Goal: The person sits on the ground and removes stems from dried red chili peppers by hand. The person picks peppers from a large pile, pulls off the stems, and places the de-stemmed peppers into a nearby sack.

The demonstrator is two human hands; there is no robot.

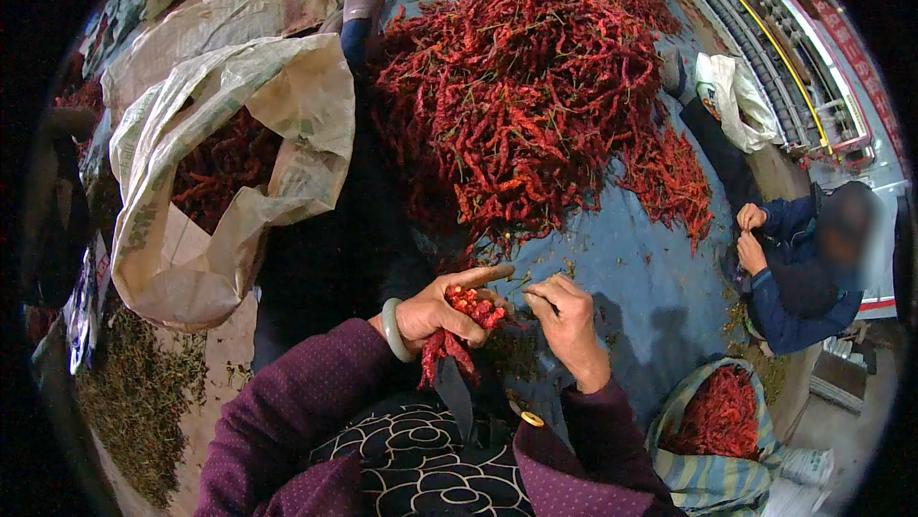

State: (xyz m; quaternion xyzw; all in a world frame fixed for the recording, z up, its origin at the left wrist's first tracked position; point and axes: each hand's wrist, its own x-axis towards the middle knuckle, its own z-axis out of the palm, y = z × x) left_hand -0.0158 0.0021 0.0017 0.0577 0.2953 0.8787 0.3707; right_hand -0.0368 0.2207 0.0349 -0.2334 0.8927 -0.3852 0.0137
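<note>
My left hand [424, 316], with a pale bangle [393, 330] at the wrist, is closed round a bunch of dried red chillies [446, 350]. Their stem ends point up past my thumb, and the forefinger stretches out above them. Just to the right, my right hand [571, 321] is pinched, thumb against curled fingers. Whatever lies in that pinch is too small to make out. Beyond both hands, a large heap of red chillies [516, 106] covers much of a blue-grey sheet [650, 307].
At left stands an open white woven sack [320, 149] with chillies inside. Loose stems [139, 402] lie below it. Another person [803, 268] sits at right. A striped sack of chillies [712, 479] stands at lower right, and a white bag [736, 106] lies at upper right.
</note>
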